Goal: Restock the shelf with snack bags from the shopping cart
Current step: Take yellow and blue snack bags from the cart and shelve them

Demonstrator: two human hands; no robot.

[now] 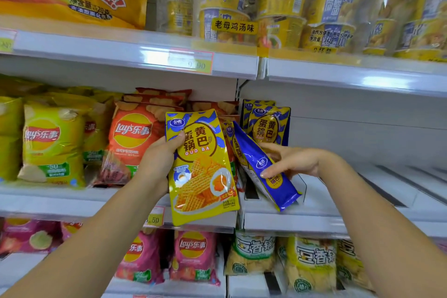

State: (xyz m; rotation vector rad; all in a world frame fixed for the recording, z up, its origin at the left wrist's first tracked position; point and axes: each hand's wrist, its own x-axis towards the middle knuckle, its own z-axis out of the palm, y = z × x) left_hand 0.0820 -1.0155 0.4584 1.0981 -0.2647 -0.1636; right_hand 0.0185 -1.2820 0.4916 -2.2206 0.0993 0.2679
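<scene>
My left hand (159, 155) grips a yellow and blue guo ba snack bag (202, 172) by its left edge, upright, in front of the middle shelf (314, 220). My right hand (290, 161) holds a second guo ba bag (263, 169), tilted with its blue side showing and its bottom end over the shelf's front lip. Two more of the same bags (269, 126) stand upright at the back left of that shelf bay. The shopping cart is out of view.
Orange Lay's bags (131, 138) and green Lay's bags (52, 145) fill the bay to the left. Cup noodle packs (278, 2) sit on the upper shelf. Pink Lay's bags (193, 256) and yellow-green bags (312, 264) sit below. The white shelf bay (387, 176) runs on to the right.
</scene>
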